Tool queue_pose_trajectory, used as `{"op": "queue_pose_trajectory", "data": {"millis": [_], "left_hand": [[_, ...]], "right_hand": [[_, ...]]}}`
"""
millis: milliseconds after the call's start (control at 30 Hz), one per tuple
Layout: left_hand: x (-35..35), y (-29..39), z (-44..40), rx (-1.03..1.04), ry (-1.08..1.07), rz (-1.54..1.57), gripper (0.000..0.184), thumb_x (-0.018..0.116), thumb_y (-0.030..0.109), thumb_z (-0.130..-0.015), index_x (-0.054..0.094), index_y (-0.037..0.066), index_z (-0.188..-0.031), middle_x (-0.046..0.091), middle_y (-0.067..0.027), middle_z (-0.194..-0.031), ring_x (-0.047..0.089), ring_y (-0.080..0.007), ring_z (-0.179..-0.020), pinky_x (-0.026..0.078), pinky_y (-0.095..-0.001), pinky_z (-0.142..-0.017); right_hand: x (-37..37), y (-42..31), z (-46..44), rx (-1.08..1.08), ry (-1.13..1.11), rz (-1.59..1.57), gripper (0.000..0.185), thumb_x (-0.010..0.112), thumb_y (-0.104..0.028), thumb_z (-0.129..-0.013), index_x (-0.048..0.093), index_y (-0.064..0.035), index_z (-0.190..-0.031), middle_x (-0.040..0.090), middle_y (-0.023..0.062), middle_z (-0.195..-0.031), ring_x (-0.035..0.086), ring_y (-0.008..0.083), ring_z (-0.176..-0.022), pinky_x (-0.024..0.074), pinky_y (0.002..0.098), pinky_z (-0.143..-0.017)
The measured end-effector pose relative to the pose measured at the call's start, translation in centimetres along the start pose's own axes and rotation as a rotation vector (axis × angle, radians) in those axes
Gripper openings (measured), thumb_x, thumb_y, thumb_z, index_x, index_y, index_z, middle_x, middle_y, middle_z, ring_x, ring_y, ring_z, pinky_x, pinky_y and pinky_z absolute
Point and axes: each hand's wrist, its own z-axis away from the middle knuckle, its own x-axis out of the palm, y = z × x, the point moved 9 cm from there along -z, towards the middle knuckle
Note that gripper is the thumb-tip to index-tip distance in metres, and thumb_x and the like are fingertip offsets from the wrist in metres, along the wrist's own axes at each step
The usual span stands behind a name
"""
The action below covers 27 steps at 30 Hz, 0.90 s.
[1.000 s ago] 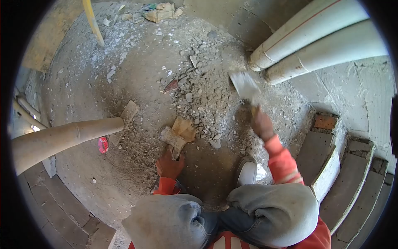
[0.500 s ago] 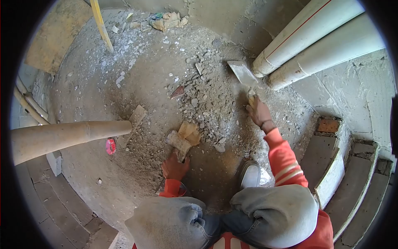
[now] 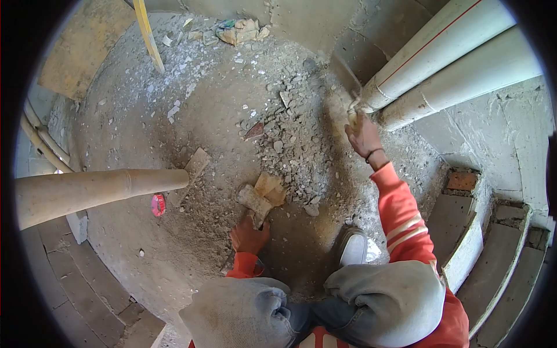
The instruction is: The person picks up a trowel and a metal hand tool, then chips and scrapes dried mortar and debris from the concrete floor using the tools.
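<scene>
My right hand (image 3: 364,138) is closed around the handle of a trowel (image 3: 350,73). The trowel's blade appears nearly edge-on, raised close to the wall beside the lower ends of the pipes. Low in the middle, my left hand (image 3: 249,235) is closed on the narrow end of a dusty, pale, flat piece (image 3: 253,199) whose kind I cannot make out. A brown, flat scrap (image 3: 271,189) lies against that piece. Between and beyond my hands spreads a heap of broken mortar rubble (image 3: 296,139), with a reddish shard (image 3: 254,131) at its left side.
Two thick white pipes (image 3: 441,49) slant along the right wall. Brick steps (image 3: 458,217) are at the right. A bamboo pole (image 3: 104,188) reaches in from the left, near a pink tape roll (image 3: 158,205). Crumpled wrapping (image 3: 241,32) and a yellow strip (image 3: 148,35) are farther back.
My right hand has moved slightly up and away, and the trowel blade has turned from showing its flat face to nearly edge-on. My left hand keeps its hold, with the whole view shifted slightly.
</scene>
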Motion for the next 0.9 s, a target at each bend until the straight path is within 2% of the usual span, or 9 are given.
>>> {"op": "queue_pose_trajectory", "data": {"millis": [133, 300, 433, 500, 567, 633, 767, 833, 900], "left_hand": [[-0.4, 0.4, 0.1, 0.053, 0.068, 0.047, 0.047, 0.071, 0.041, -0.07, 0.067, 0.007, -0.103, 0.068, -0.0217, -0.08, 0.065, -0.0428, -0.076, 0.052, -0.0506, -0.069], [-0.4, 0.3, -0.4, 0.039, 0.056, 0.007, 0.048, 0.07, 0.043, -0.07, 0.067, 0.006, -0.101, 0.067, -0.0221, -0.078, 0.066, -0.0429, -0.076, 0.053, -0.0501, -0.069], [-0.5, 0.4, 0.2, 0.045, 0.054, 0.064, 0.048, 0.07, 0.041, -0.071, 0.067, 0.007, -0.104, 0.068, -0.0216, -0.082, 0.065, -0.0424, -0.077, 0.052, -0.0504, -0.07], [-0.8, 1.0, 0.3, 0.076, 0.093, 0.084, 0.048, 0.071, 0.039, -0.071, 0.067, 0.007, -0.105, 0.068, -0.0214, -0.084, 0.065, -0.0422, -0.078, 0.052, -0.0505, -0.07], [-0.7, 0.8, 0.1, 0.068, 0.059, 0.033, 0.048, 0.071, 0.038, -0.07, 0.067, 0.006, -0.104, 0.068, -0.0221, -0.085, 0.065, -0.0424, -0.078, 0.052, -0.0507, -0.07], [-1.0, 0.7, -0.3, 0.059, 0.054, 0.04, 0.048, 0.071, 0.038, -0.07, 0.066, 0.005, -0.105, 0.068, -0.0225, -0.085, 0.065, -0.0425, -0.078, 0.052, -0.0508, -0.071], [-0.4, 0.5, 0.1, 0.055, 0.023, 0.092, 0.05, 0.071, 0.038, -0.07, 0.065, 0.004, -0.106, 0.067, -0.0234, -0.084, 0.065, -0.0433, -0.078, 0.051, -0.0517, -0.071], [0.1, 0.5, 0.5, 0.072, 0.037, 0.075, 0.05, 0.071, 0.038, -0.07, 0.065, 0.005, -0.107, 0.067, -0.0232, -0.084, 0.065, -0.0433, -0.078, 0.051, -0.0517, -0.071], [-0.8, 0.6, -0.1, 0.079, 0.079, 0.061, 0.05, 0.071, 0.038, -0.07, 0.065, 0.005, -0.107, 0.067, -0.0231, -0.084, 0.065, -0.0433, -0.078, 0.051, -0.0517, -0.071]], "right_hand": [[-0.2, 2.0, 0.7, 0.34, 0.032, 0.058, 0.05, 0.056, -0.023, -0.084, 0.042, 0.0098, -0.12, 0.061, 0.0361, -0.092, 0.062, 0.0486, -0.085, 0.0501, 0.0519, -0.078], [4.0, 3.9, -0.2, 0.11, -0.031, -0.015, 0.044, 0.059, -0.024, -0.084, 0.046, 0.006, -0.115, 0.06, 0.0339, -0.098, 0.059, 0.0492, -0.091, 0.0479, 0.0527, -0.078], [1.5, 3.4, 0.3, 0.274, 0.11, -0.025, 0.044, 0.059, -0.022, -0.083, 0.046, 0.0052, -0.115, 0.061, 0.0315, -0.098, 0.058, 0.0495, -0.09, 0.0479, 0.0524, -0.08], [6.8, 5.0, -1.1, 0.211, -0.206, 0.091, 0.05, 0.054, -0.018, -0.085, 0.037, 0.006, -0.126, 0.06, 0.0347, -0.098, 0.059, 0.0492, -0.095, 0.0485, 0.051, -0.084], [7.8, 6.7, -1.6, 0.303, -0.162, 0.116, 0.05, 0.055, -0.018, -0.084, 0.039, 0.0055, -0.125, 0.06, 0.034, -0.102, 0.059, 0.0487, -0.096, 0.0475, 0.0512, -0.087], [3.9, 3.1, -1.4, 0.187, -0.182, 0.033, 0.049, 0.055, -0.019, -0.084, 0.039, 0.0045, -0.124, 0.06, 0.0327, -0.107, 0.059, 0.0475, -0.099, 0.047, 0.0514, -0.089], [2.1, 2.8, -0.1, 0.419, -0.07, 0.081, 0.053, 0.055, -0.024, -0.086, 0.038, 0.0061, -0.127, 0.061, 0.0311, -0.106, 0.061, 0.0451, -0.1, 0.0496, 0.0479, -0.087], [4.7, 5.4, -0.7, 0.452, 0.004, 0.076, 0.043, 0.059, -0.024, -0.084, 0.046, 0.0015, -0.116, 0.063, 0.0315, -0.097, 0.061, 0.0473, -0.093, 0.0497, 0.0497, -0.079], [5.2, 3.8, -1.4, 0.328, -0.237, -0.01, 0.053, 0.056, -0.026, -0.086, 0.039, 0.0049, -0.125, 0.063, 0.0311, -0.098, 0.062, 0.046, -0.093, 0.0504, 0.0478, -0.082]]}}
